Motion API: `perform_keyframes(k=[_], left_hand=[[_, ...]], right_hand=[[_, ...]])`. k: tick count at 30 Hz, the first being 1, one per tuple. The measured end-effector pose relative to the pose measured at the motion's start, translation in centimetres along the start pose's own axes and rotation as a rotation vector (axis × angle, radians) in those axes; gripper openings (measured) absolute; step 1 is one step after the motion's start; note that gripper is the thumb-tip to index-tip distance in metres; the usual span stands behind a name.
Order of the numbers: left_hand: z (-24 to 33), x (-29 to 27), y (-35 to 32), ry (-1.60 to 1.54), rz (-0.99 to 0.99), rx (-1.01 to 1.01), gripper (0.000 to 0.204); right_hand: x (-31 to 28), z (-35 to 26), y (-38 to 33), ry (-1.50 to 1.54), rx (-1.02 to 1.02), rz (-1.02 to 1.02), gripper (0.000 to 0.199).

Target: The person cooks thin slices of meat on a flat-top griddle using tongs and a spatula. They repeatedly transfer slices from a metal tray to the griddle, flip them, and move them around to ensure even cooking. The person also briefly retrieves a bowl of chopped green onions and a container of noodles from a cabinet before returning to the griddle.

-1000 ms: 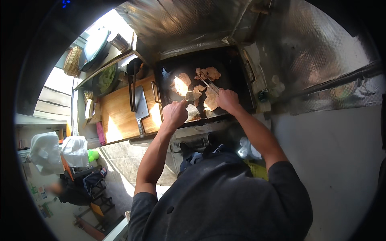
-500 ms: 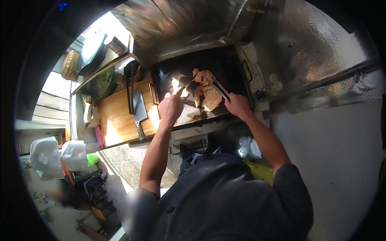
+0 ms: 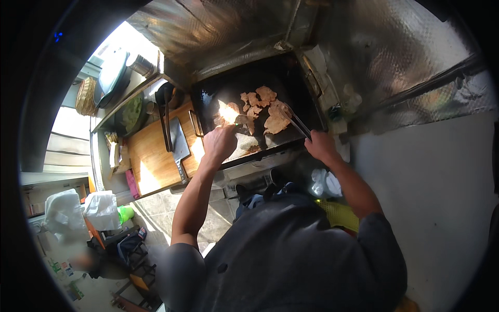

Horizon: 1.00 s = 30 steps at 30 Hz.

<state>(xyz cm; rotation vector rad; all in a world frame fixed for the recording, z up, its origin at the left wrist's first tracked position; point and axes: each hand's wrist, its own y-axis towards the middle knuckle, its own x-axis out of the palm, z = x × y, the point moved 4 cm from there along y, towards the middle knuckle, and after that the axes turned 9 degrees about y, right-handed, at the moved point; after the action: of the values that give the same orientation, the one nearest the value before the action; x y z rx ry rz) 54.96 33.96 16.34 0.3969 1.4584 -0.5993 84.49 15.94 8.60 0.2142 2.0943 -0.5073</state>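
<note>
On the black griddle [image 3: 223,79] lie several pieces of browned meat, with one large piece [image 3: 277,119] at the right. My right hand [image 3: 321,146] is closed round metal tongs [image 3: 300,126], whose tips touch that piece's right edge. Closed too is my left hand [image 3: 220,141], over the front left of the griddle. It grips what looks like a spatula [image 3: 243,119], mostly hidden by the fingers, beside sunlit meat [image 3: 228,112].
Left of the griddle, a wooden cutting board [image 3: 148,151] carries a cleaver [image 3: 179,140] and a second pair of tongs [image 3: 167,122]. A griddle handle [image 3: 195,124] sticks up beside it. Foil-like sheeting [image 3: 208,31] lines the back. A person [image 3: 106,262] is at lower left.
The meat has been spread apart, with the large piece now separate from the smaller ones. My right hand and tongs have shifted right; the left hand and spatula have drawn slightly nearer.
</note>
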Motion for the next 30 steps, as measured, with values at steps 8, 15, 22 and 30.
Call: perform_keyframes(k=[8,15,22,30], left_hand=[[-2.7,1.3,-0.5,0.008,-0.08,-0.163,0.039],[-2.1,-0.2,0.1,0.021,0.048,-0.083,0.027],[3.1,-4.1,-0.9,-0.068,0.019,0.118,0.029],[9.2,0.4,5.4,0.147,-0.179,0.327,0.036]], right_hand=[[1.4,-1.5,-3.0,0.049,-0.137,-0.057,0.033],[1.4,-0.3,-1.5,0.07,-0.064,0.016,0.033],[-1.5,-0.4,-2.0,0.081,-0.043,0.094,0.032],[-1.8,-2.0,1.0,-0.113,-0.12,-0.022,0.031]])
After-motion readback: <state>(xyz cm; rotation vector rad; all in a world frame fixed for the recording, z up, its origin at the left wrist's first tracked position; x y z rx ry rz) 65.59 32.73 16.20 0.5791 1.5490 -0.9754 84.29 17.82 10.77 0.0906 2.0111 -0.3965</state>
